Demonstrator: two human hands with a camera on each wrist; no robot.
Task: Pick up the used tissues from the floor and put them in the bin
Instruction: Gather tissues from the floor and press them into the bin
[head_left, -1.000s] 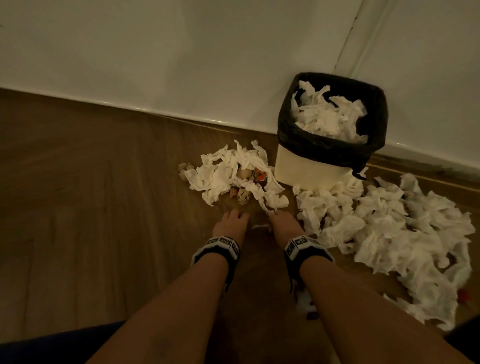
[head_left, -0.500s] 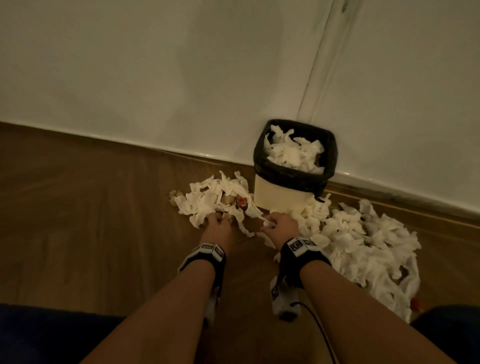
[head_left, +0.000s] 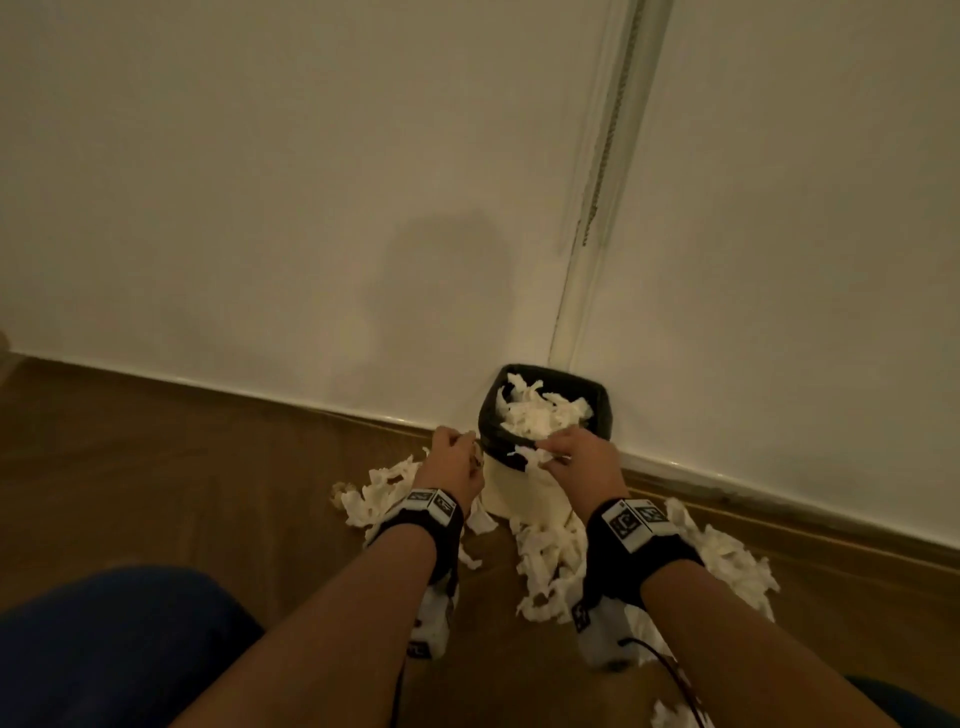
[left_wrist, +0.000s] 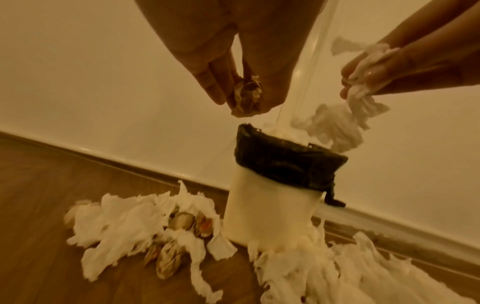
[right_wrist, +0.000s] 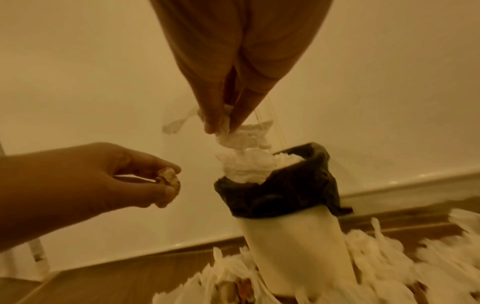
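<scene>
A white bin (head_left: 519, 493) with a black liner (left_wrist: 283, 160) stands against the wall, heaped with white tissues (head_left: 537, 415). My left hand (head_left: 452, 462) is raised just left of the bin's rim and pinches a small brown-stained tissue wad (left_wrist: 246, 96) (right_wrist: 168, 179). My right hand (head_left: 576, 452) hovers over the bin's front rim and pinches a white tissue (left_wrist: 358, 92) (right_wrist: 241, 137) that hangs down to the heap. Loose tissues lie on the floor left of the bin (head_left: 379, 493) and right of it (head_left: 727, 561).
The wooden floor (head_left: 182, 467) meets a white wall (head_left: 311, 208) along a skirting board. Several stained wads (left_wrist: 182, 222) lie among the left pile. A dark blue knee (head_left: 104, 649) sits at the lower left. A cable (head_left: 670, 670) trails from the right wrist.
Both hands have risen from the floor piles to the bin's rim, each carrying a tissue it pinched half a second ago. The head view has tilted up towards the wall.
</scene>
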